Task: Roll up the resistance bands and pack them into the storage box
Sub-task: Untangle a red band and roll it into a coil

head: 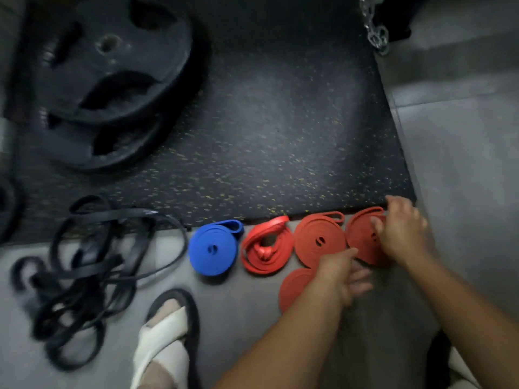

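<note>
Grey floor (247, 318) | rightmost red band (361, 244) coiled flat | R hand (401, 228) grips it | L hand (346, 276) unclear

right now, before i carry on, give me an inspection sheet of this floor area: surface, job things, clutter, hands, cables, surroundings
Surface: black speckled rubber mat meeting grey floor tiles.
Job's things: blue rolled resistance band; loosely coiled red band; tight orange-red coil; rightmost orange-red coil; another orange-red coil partly under the left forearm; tangled black bands unrolled; storage box not seen.
Clutter: stacked black weight plates on the mat.
Hands: right hand grips the rightmost coil; left hand beside it, grip unclear in the blur.
Cables: nothing seen; a metal chain top right.
Surroundings: a sandalled foot.
</note>
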The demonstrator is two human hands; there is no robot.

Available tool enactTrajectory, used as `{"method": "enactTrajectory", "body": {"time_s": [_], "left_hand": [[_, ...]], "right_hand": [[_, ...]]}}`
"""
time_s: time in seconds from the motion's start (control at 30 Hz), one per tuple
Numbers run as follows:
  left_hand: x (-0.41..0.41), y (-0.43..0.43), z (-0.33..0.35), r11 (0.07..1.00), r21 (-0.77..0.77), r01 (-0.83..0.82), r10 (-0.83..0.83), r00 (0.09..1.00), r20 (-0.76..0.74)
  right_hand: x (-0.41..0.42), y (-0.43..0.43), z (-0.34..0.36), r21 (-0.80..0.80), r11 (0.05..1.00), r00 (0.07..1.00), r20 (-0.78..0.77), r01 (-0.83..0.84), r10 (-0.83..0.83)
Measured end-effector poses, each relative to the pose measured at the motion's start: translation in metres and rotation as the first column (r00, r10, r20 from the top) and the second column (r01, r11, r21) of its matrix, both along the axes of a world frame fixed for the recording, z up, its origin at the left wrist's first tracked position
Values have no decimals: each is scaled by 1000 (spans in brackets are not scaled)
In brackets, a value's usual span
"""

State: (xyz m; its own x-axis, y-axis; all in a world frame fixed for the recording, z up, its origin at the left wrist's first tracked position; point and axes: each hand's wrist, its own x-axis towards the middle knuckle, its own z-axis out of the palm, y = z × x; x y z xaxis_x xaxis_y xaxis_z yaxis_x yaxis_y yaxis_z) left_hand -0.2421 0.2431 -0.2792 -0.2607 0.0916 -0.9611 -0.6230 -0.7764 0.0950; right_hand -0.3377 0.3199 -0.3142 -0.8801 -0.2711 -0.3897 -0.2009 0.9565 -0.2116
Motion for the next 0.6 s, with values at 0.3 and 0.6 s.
{"method": "enactTrajectory", "body": {"time_s": [0.3, 0.6], "left_hand": [[115, -168, 121, 674, -679, 290, -390, 921, 5], [250, -293, 284, 393, -909, 137, -285, 958, 21]], "right_hand": [[142, -132, 86, -287, 882, 893, 148, -373, 426], [232, -211, 162, -326, 769, 758, 192, -550, 624]]}}
